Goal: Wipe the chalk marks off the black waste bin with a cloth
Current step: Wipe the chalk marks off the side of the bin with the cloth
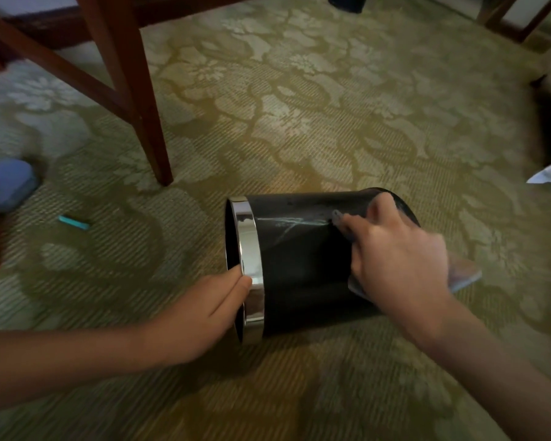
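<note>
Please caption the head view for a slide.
Left hand steadies the tipped black bin; right hand rubs chalk marks with cloth.

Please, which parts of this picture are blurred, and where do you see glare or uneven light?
Head view: the right hand and the cloth under it are smeared by motion blur; the left hand is sharper. Also head view: the chrome rim of the waste bin shows white glare, the chalk marks are readable, and the carpet is brightest mid-frame, dimmer at the edges.
</note>
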The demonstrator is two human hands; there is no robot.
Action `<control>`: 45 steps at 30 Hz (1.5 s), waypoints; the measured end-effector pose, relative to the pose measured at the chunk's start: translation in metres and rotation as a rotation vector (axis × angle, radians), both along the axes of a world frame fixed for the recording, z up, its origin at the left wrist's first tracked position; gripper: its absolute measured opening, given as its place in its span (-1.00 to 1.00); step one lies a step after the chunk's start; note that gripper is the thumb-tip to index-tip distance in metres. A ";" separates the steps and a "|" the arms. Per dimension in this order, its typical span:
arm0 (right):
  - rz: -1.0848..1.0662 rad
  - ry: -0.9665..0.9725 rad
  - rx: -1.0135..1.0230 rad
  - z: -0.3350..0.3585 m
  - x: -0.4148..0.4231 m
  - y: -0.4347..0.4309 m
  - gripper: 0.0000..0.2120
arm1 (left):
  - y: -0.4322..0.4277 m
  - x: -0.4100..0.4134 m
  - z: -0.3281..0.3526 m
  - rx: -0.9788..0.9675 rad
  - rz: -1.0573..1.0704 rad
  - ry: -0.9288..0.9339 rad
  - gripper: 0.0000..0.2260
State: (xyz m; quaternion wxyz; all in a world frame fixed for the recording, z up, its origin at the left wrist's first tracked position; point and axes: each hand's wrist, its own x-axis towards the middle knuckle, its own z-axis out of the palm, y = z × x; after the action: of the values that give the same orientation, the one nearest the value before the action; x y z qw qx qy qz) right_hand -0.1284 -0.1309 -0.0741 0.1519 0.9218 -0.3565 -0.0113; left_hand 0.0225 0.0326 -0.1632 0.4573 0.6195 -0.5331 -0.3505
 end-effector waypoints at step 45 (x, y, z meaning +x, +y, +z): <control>0.125 -0.014 0.146 0.002 0.046 0.039 -0.73 | 0.014 -0.005 -0.003 0.164 -0.067 -0.257 -0.69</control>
State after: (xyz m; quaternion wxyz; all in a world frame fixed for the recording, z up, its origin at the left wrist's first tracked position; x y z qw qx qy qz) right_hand -0.0821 -0.0924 -0.0716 0.0824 0.9509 -0.2977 -0.0214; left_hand 0.0175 0.0464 -0.1658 0.3212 0.6765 -0.5773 -0.3256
